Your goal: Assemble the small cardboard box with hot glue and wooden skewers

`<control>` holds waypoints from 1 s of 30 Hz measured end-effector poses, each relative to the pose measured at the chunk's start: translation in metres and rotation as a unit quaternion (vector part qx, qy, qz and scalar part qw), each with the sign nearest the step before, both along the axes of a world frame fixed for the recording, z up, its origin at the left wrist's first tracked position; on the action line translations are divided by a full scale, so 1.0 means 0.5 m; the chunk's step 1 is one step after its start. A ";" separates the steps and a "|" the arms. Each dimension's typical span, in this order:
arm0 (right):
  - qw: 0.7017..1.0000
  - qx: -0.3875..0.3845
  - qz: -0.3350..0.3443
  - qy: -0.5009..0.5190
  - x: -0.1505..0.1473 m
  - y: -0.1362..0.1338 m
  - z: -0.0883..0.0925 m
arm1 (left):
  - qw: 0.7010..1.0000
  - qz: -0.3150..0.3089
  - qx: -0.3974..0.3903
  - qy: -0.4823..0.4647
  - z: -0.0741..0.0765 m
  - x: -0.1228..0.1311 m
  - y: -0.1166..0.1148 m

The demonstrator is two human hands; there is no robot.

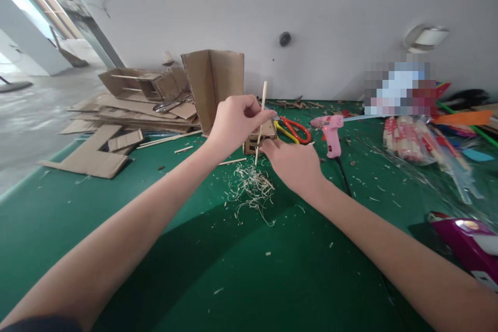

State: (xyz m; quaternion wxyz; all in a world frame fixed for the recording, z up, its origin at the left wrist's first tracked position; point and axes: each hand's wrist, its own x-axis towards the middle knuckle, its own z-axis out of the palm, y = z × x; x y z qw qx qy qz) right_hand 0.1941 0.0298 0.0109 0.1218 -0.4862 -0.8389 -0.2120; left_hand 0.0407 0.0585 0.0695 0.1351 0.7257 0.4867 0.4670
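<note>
A thin pale wooden stick, like a chopstick, stands nearly upright, tilted slightly, in front of me. My left hand is closed around its upper part, thumb and fingers pinched together. Lower down, my right hand has its fingers closed at the stick; whether they also hold a small tool is hidden. Just behind the hands sits a small cardboard box, partly covered by them. Curly wood shavings lie in a heap on the green tabletop below the stick's lower end.
Red and yellow scissors and a pink glue gun lie right of the hands. Stacked cardboard pieces and a folded cardboard panel are at left and behind. Packaged sticks and a purple tool are farther right.
</note>
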 end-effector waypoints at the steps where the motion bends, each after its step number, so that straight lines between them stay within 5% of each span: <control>1: 1.000 0.024 -0.009 0.009 0.003 0.002 0.003 | 1.000 0.001 -0.001 0.002 0.001 0.001 -0.001; 8: 0.999 -0.039 0.014 -0.025 0.002 -0.001 -0.012 | 1.000 0.008 -0.002 0.001 0.003 0.001 -0.002; 13: 0.999 0.040 -0.003 0.011 0.008 0.005 0.002 | 1.000 0.016 -0.006 0.010 0.006 0.004 -0.005; 30: 0.999 0.019 -0.020 0.015 0.028 0.023 0.018 | 0.999 -0.018 -0.014 0.027 0.012 0.007 -0.007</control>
